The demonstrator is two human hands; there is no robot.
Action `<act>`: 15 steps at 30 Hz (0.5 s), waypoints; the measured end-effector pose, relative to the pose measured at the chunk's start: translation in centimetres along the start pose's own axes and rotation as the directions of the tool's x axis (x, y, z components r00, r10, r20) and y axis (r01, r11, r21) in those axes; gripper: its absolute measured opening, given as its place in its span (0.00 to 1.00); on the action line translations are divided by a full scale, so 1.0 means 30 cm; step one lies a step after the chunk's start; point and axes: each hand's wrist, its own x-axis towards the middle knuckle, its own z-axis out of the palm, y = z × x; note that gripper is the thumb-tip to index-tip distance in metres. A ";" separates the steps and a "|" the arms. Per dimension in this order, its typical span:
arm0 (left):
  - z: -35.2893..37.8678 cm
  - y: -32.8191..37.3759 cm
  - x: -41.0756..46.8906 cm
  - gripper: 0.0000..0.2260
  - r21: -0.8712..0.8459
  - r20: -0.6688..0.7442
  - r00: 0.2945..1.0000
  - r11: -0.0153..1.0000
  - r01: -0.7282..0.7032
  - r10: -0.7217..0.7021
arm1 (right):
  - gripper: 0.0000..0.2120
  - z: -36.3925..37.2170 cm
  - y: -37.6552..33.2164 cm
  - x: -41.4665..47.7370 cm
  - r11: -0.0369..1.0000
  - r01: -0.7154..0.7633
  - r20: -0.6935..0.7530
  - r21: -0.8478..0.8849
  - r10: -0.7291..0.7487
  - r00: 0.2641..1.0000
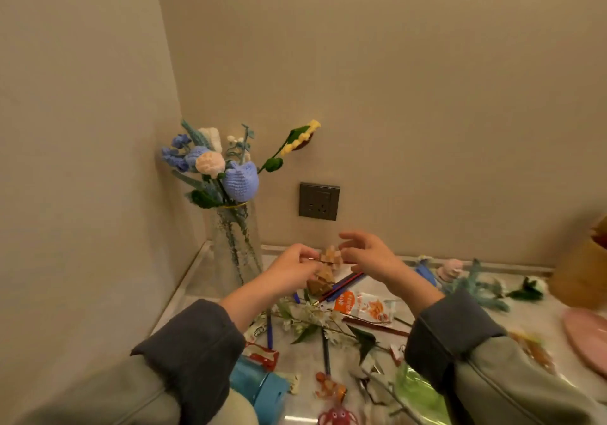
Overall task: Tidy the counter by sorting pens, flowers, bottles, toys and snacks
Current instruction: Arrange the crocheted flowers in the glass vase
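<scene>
A small wooden puzzle toy (331, 256) is held above the back of the counter, just below a wall socket (319, 201). My left hand (292, 265) pinches its left side with curled fingers. My right hand (371, 257) is at its right side, fingers spread and loosely curved, thumb near the wood. A second wooden puzzle (320, 282) sits right under the first. Red and blue pens (343, 284) lie beside it. A glass vase (236, 254) with crochet flowers (230, 168) stands in the left corner.
The marble counter (184, 296) holds an orange snack packet (364, 306), a white flower branch (312, 316), a blue pen (269, 329), blue (259, 382) and green (417, 391) packets, and a pink toy (338, 416). Loose crochet flowers (476, 283), a pink plate (588, 339) and a tan container (584, 273) are at the right.
</scene>
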 end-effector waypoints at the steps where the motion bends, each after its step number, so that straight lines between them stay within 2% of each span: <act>1: 0.041 0.021 0.010 0.09 0.017 0.029 0.999 0.999 -0.029 0.028 | 0.20 -0.041 0.025 -0.024 1.000 -0.016 -0.035 0.001 0.016 0.999; 8: 0.394 0.126 0.032 0.05 0.008 0.203 0.975 0.996 -0.094 0.090 | 0.15 -0.329 0.259 -0.196 0.993 -0.093 -0.236 -0.074 0.073 0.969; 15: 0.707 0.147 0.082 0.04 0.124 0.221 0.963 0.974 -0.187 0.157 | 0.14 -0.561 0.531 -0.275 0.975 -0.199 -0.322 -0.097 0.158 0.933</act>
